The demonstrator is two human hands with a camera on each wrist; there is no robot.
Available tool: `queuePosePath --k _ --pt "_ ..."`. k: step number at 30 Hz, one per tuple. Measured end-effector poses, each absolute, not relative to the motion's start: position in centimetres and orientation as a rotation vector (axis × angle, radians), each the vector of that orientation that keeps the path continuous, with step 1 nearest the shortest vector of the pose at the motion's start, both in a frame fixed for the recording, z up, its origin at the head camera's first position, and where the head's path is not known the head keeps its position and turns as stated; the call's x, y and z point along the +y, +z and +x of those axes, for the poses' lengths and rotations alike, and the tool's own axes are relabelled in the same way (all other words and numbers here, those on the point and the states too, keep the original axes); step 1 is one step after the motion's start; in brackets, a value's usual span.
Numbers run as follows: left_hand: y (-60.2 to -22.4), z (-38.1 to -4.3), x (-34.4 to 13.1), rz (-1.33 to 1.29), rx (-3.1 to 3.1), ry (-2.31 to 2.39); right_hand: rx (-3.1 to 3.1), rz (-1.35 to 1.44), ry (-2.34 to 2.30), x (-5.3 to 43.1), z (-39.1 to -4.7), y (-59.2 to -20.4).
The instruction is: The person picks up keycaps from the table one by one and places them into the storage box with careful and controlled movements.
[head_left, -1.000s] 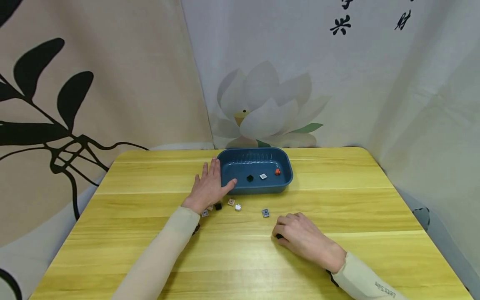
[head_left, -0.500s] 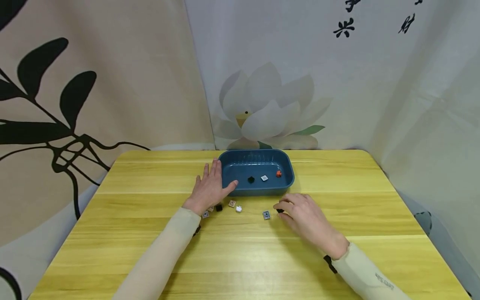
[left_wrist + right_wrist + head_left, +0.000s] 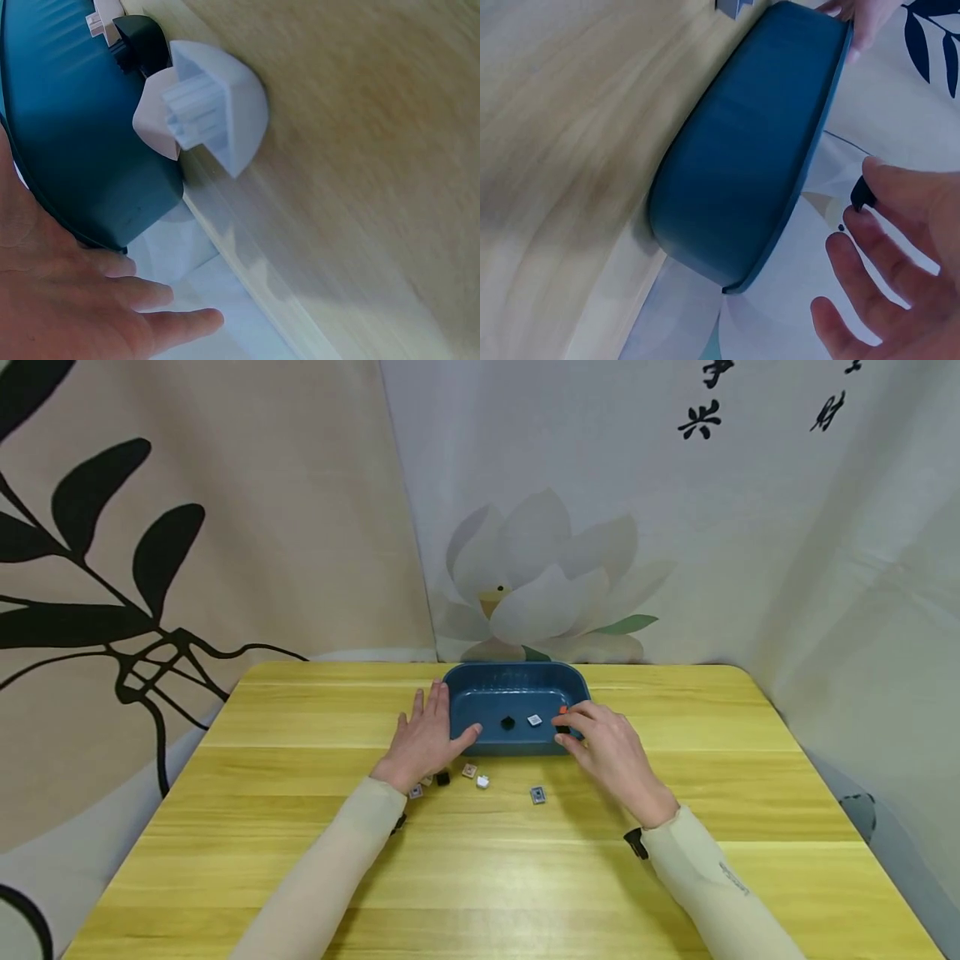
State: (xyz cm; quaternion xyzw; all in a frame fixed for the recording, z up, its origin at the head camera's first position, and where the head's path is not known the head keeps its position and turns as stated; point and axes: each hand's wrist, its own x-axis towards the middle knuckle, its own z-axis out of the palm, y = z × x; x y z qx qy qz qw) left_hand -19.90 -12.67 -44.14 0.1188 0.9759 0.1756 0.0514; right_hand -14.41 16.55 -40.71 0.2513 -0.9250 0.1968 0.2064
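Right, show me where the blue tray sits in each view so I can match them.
Head: the blue tray stands centre, at the table's far side, between both hands.
Left wrist: its dark blue wall fills the upper left, above the left hand.
Right wrist: its side wall runs diagonally through the middle.
Shared landmark: the yellow wooden table beneath the tray.

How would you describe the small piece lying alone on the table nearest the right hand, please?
Start at the blue tray in the middle of the yellow table. Just in front of it lies a row of tiny pieces; the grey square piece lies apart, rightmost, with a dark centre.
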Motion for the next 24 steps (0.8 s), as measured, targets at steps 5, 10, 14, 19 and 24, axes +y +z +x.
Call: queuePosePath --k 5,10,14,19,24 --pt "-44.3 -19.8 -12.7 0.357 2.973 0.544 -2.578 0.690 0.550 16.4 -15.1 -41.0" --pt "-44.3 -19.9 -12.8 0.356 2.977 0.531 -2.615 0.648 0.536 16.2 -15.9 -41.1" --pt "-44.3 -19.9 -12.8 0.347 2.973 0.529 -2.656 0.624 0.462 16.1 -16.7 -41.4" --pt "-44.1 -19.8 -12.8 0.353 2.965 0.554 -2.666 0.625 0.355 15.9 -17.9 -41.9" --pt "-44.2 -19.9 -12.8 0.356 2.967 0.556 -2.711 0.622 0.299 15.6 -18.6 -42.1"
